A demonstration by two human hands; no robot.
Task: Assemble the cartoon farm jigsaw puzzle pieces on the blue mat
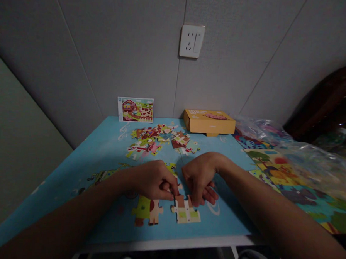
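A puzzle piece (185,212) with brown, white and light green parts lies near the front of the blue tabletop. My left hand (157,181) is closed, thumb and index fingertip pinched at the piece's upper left corner. From the other side, my right hand (201,181) bends down, its index finger and thumb at the piece's upper right edge and its other fingers curled loosely. Left of that piece lies a green, brown and pink puzzle piece (147,210). Another bit of puzzle (171,168) shows between the hands, partly hidden by them.
Further back is a heap of loose puzzle pieces (149,140). A farm picture card (135,109) leans on the wall, and a yellow box (209,123) stands to its right. At the right lie animal picture sheets (275,169) and clear plastic wrapping (313,160). The table's front edge (167,243) is close.
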